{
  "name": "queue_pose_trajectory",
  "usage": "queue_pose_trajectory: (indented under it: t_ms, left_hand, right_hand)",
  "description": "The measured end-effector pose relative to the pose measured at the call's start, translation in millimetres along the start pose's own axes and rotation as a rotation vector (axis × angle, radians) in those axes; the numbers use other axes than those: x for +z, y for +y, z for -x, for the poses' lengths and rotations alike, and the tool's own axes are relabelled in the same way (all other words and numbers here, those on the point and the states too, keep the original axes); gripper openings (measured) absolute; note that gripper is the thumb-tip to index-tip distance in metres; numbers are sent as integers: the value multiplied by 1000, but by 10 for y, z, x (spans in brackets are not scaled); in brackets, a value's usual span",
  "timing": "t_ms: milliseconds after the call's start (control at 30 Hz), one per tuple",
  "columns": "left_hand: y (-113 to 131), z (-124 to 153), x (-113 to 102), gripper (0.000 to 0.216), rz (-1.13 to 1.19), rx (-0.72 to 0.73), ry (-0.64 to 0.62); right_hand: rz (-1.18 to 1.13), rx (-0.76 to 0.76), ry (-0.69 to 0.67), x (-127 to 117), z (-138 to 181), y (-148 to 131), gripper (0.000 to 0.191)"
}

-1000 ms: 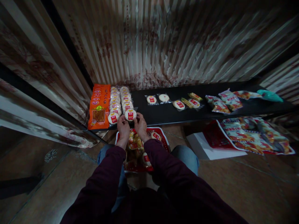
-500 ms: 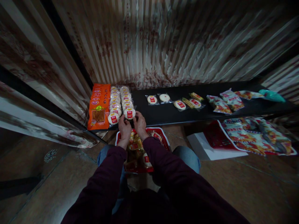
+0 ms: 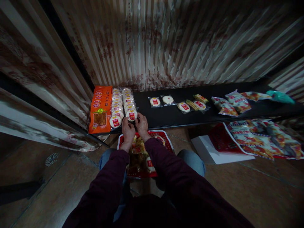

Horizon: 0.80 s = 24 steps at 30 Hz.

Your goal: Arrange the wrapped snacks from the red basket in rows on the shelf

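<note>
A round white cracker in a clear wrapper with a red label (image 3: 131, 115) lies at the front of the second overlapping row on the black shelf. My left hand (image 3: 128, 130) pinches its left edge, and my right hand (image 3: 142, 124) has its fingertips at the right edge. To the left runs another row of wrapped crackers (image 3: 116, 121), beside a line of overlapping orange snack packets (image 3: 99, 118). Below my wrists a red basket (image 3: 169, 144) holds more wrapped crackers and yellowish packets, partly hidden by my forearms.
Loose wrapped crackers (image 3: 155, 101) and small yellow packets (image 3: 200, 98) lie along the black shelf (image 3: 163, 118). Farther right are snack bags (image 3: 224, 106) and a green bag (image 3: 280, 97). A second red basket (image 3: 220, 137) full of bags stands on the floor. A curtain hangs behind.
The hands stay at the front cracker of the second row, with the left hand shifted slightly to the right and down. The view has turned a little; the other goods lie as before.
</note>
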<state>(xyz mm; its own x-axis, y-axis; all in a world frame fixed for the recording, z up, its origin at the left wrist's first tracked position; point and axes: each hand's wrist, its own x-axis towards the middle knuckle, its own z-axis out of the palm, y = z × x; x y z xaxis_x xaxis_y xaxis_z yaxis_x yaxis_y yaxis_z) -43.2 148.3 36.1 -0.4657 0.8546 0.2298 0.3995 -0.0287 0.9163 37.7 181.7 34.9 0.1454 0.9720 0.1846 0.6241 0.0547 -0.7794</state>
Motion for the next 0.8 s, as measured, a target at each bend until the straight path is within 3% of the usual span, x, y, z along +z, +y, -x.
queue_pose_trajectory:
  t_ms: [367, 800]
  left_hand:
    - [-63, 47, 24, 50, -97, 67, -106]
    - [-228, 129, -27, 59, -380, 368, -243]
  right_hand:
    - [137, -17, -17, 37, -49, -36, 38]
    - [141, -95, 23, 56, -61, 19, 40]
